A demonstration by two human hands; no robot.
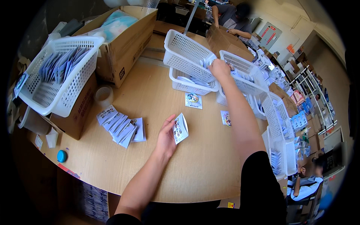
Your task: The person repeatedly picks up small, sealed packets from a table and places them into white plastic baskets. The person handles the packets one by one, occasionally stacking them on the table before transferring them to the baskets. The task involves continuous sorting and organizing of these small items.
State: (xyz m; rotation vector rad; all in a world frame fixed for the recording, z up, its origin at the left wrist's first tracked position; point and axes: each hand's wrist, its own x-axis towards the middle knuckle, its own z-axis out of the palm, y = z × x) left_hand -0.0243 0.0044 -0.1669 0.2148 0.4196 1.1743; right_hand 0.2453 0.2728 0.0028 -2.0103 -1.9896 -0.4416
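My left hand [167, 135] holds a small white packet [180, 129] with round coloured pictures, upright above the table. My right hand [220, 70] reaches to the right end of the upper white basket [187, 50], its fingers curled beside small packets [204, 62] there. The fingertips are partly hidden, so what they grip does not show. That basket rests on a lower white basket [193, 87] with more packets. On the table lie a fanned pile of white packets [119, 125], a single picture packet [193, 101] and another [225, 118] beside my right forearm.
At left, a white basket of packets [62, 107] sits on a cardboard box [73, 120]. A large carton [125, 56], a tape roll [104, 96] and a blue round cap [62, 156] are nearby. More baskets [275, 123] line the right. A person [234, 22] handles a carton beyond.
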